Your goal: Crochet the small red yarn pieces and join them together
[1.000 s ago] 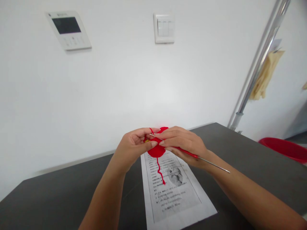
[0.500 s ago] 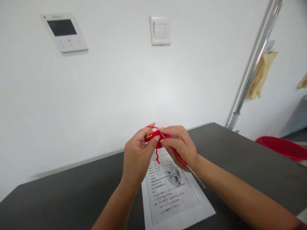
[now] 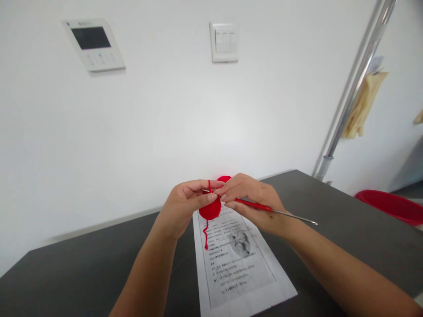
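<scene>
- Red crocheted piece (image 3: pixel 210 210) is pinched at its upper edge between thumb and fingers of the left hand (image 3: pixel 185 204); it is held above the printed sheet (image 3: pixel 244 281), which is laid on the dark worktop (image 3: pixel 82 255).
- Crochet hook (image 3: pixel 253 204) is gripped by the right hand (image 3: pixel 256 198) near its working end; the red handle and bare metal shaft are left jutting out past the palm.
- Hook tip is brought to the piece's top edge, beside the left thumb; whether a loop is caught cannot be told.
- Working strand (image 3: pixel 209 185) is passed over the left forefinger; loose yarn tail (image 3: pixel 206 233) is left hanging below the piece.
- Another red patch (image 3: pixel 224 178) is partly hidden behind the fingers; its nature cannot be made out.
- Step in hand, as judged: a stitch is being worked at the edge.
- Next move, as judged: strand to be kept taut, edge firmly pinched, hook turned so that yarn is caught and drawn through cleanly.
</scene>
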`<move>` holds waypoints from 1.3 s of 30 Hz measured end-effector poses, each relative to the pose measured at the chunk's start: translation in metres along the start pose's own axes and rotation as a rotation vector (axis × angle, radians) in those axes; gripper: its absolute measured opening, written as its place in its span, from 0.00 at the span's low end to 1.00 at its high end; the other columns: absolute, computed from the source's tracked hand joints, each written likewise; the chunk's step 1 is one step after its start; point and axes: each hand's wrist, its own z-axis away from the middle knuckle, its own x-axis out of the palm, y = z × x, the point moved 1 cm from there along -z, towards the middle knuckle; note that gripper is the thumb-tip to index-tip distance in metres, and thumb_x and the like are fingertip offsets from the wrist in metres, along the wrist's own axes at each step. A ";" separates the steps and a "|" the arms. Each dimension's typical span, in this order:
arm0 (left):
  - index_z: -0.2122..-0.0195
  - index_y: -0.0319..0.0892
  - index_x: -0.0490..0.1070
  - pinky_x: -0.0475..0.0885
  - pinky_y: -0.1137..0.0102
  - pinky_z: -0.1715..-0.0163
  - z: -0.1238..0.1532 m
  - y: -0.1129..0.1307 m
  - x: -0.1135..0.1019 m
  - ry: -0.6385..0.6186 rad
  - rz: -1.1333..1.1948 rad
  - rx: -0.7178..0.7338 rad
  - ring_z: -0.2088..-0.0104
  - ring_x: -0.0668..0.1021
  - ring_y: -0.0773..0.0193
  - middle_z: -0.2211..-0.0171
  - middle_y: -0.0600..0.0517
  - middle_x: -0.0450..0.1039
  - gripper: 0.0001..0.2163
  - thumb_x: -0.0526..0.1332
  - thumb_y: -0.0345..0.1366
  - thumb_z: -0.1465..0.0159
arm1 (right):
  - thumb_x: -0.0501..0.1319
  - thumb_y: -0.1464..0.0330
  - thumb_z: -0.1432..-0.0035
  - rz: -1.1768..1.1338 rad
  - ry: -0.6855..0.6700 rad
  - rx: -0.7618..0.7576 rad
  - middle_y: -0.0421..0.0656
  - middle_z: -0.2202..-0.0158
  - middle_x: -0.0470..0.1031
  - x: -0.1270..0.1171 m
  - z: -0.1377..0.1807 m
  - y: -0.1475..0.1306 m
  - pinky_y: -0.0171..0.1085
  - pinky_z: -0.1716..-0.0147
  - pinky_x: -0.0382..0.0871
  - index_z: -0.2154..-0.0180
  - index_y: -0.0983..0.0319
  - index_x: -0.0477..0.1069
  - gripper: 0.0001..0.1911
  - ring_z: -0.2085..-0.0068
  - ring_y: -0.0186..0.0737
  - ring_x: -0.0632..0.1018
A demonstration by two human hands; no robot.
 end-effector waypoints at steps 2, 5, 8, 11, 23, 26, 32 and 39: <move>0.65 0.41 0.84 0.74 0.72 0.63 0.000 0.000 0.001 0.026 -0.004 0.026 0.68 0.82 0.64 0.71 0.48 0.84 0.10 0.75 0.31 0.50 | 0.62 0.74 0.36 0.024 -0.004 -0.023 0.46 0.61 0.82 0.000 0.000 0.000 0.41 0.55 0.78 0.58 0.61 0.76 0.06 0.57 0.39 0.81; 0.66 0.40 0.84 0.74 0.73 0.66 0.001 0.003 0.000 0.020 0.021 0.032 0.70 0.81 0.64 0.73 0.48 0.83 0.11 0.75 0.30 0.52 | 0.63 0.75 0.37 0.007 0.012 -0.053 0.47 0.60 0.83 -0.001 0.000 -0.003 0.43 0.55 0.78 0.57 0.61 0.77 0.08 0.55 0.41 0.82; 0.67 0.39 0.84 0.73 0.74 0.71 0.004 0.009 -0.004 0.028 0.058 0.018 0.74 0.80 0.66 0.74 0.48 0.82 0.11 0.75 0.31 0.54 | 0.63 0.76 0.37 -0.071 0.044 -0.027 0.48 0.59 0.83 -0.003 0.000 -0.006 0.43 0.56 0.79 0.56 0.60 0.77 0.09 0.55 0.42 0.82; 0.69 0.39 0.84 0.72 0.75 0.74 0.008 0.014 -0.006 0.023 0.083 0.010 0.77 0.79 0.67 0.76 0.49 0.81 0.10 0.76 0.31 0.55 | 0.63 0.77 0.37 -0.145 0.045 0.010 0.49 0.59 0.83 -0.006 -0.001 -0.008 0.43 0.57 0.80 0.56 0.61 0.77 0.09 0.56 0.42 0.83; 0.72 0.38 0.83 0.63 0.75 0.80 0.012 0.019 -0.010 -0.094 -0.134 -0.143 0.82 0.71 0.70 0.81 0.51 0.77 0.08 0.74 0.29 0.55 | 0.63 0.74 0.36 -0.291 -0.144 0.037 0.50 0.64 0.83 -0.024 -0.006 -0.011 0.42 0.58 0.79 0.58 0.63 0.78 0.06 0.58 0.43 0.84; 0.73 0.38 0.82 0.61 0.75 0.81 0.012 0.018 -0.011 -0.097 -0.130 -0.159 0.83 0.71 0.70 0.81 0.51 0.76 0.08 0.74 0.29 0.57 | 0.63 0.73 0.36 -0.308 -0.153 0.007 0.51 0.64 0.84 -0.024 -0.007 -0.011 0.42 0.58 0.79 0.58 0.63 0.78 0.06 0.58 0.43 0.84; 0.73 0.39 0.83 0.59 0.75 0.83 0.012 0.019 -0.008 -0.144 -0.051 -0.172 0.85 0.68 0.71 0.83 0.52 0.75 0.09 0.74 0.30 0.57 | 0.65 0.72 0.37 -0.414 -0.049 0.090 0.48 0.63 0.84 -0.016 -0.002 -0.009 0.42 0.58 0.79 0.59 0.61 0.79 0.05 0.58 0.42 0.84; 0.75 0.38 0.83 0.59 0.76 0.85 0.012 0.020 -0.010 -0.111 -0.110 -0.164 0.85 0.68 0.72 0.84 0.52 0.74 0.08 0.74 0.30 0.58 | 0.61 0.73 0.34 -0.279 -0.214 -0.005 0.51 0.62 0.83 -0.026 -0.007 -0.012 0.43 0.55 0.78 0.56 0.63 0.78 0.08 0.57 0.43 0.83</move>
